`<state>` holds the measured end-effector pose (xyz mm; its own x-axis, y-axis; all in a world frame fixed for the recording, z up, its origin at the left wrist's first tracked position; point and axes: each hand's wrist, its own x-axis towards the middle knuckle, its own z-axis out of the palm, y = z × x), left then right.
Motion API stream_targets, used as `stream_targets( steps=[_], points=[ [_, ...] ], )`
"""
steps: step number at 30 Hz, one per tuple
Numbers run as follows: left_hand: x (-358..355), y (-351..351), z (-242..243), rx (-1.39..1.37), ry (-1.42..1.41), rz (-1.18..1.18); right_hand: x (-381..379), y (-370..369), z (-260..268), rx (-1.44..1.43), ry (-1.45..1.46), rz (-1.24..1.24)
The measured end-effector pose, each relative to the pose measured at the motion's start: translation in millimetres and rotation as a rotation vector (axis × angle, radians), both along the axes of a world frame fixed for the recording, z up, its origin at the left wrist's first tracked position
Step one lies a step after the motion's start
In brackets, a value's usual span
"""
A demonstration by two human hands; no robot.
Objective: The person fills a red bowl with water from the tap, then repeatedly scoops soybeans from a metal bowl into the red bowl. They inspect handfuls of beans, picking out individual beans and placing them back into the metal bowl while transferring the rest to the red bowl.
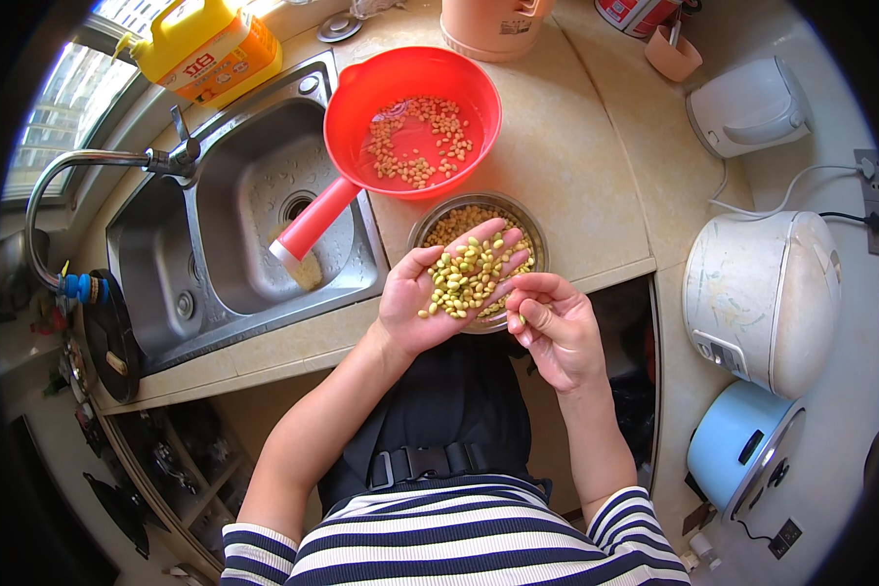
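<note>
My left hand (417,300) is palm up with a heap of soybeans (463,277) on its palm and fingers, above a round metal bowl (541,245). More beans (460,221) fill that bowl, partly hidden by the hand. Just to the right, my right hand (560,329) has thumb and fingertips pinched together on what looks like a single bean (522,320). Beyond the bowl stands a red plastic ladle (483,110) with beans scattered over its bottom; its handle (321,220) reaches out over the sink's edge.
A double steel sink (245,165) with a tap (95,156) is at left, a yellow detergent jug (212,55) behind it. A pink container (492,26) stands at the back. On the right are a white kettle (747,106), a white rice cooker (758,300) and a blue cooker (729,439).
</note>
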<state>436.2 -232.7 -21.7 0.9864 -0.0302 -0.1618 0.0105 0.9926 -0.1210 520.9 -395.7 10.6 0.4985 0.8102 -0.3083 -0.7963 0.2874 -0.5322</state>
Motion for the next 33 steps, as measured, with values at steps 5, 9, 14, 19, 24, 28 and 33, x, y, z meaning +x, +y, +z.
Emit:
stream_targets(
  steps=[5, 9, 14, 19, 24, 28, 33],
  points=[
    [-4, 0, -9, -0.066, 0.077, -0.032, -7, 8, 3, -0.270, -0.354, -0.148],
    [-7, 0, -21, -0.114, 0.141, -0.077, -6, 21, 2, -0.374, -0.544, -0.213],
    [-8, 1, -27, -0.024, 0.333, -0.084, 3, 27, 3, -0.398, -0.605, -0.162],
    [5, 7, -24, 0.093, 0.384, -0.285, 16, 39, -10, -0.494, -0.643, -0.139],
    [11, 13, -24, 0.372, 0.375, -0.283, 24, 48, -27, -0.478, -0.764, -0.156],
    [12, 19, -25, 0.356, 0.346, -0.302, 24, 49, -35, -0.502, -0.825, -0.160],
    [13, 13, -27, 0.458, 0.436, -0.221, 20, 44, -38, -0.572, -0.745, -0.138]
  ],
)
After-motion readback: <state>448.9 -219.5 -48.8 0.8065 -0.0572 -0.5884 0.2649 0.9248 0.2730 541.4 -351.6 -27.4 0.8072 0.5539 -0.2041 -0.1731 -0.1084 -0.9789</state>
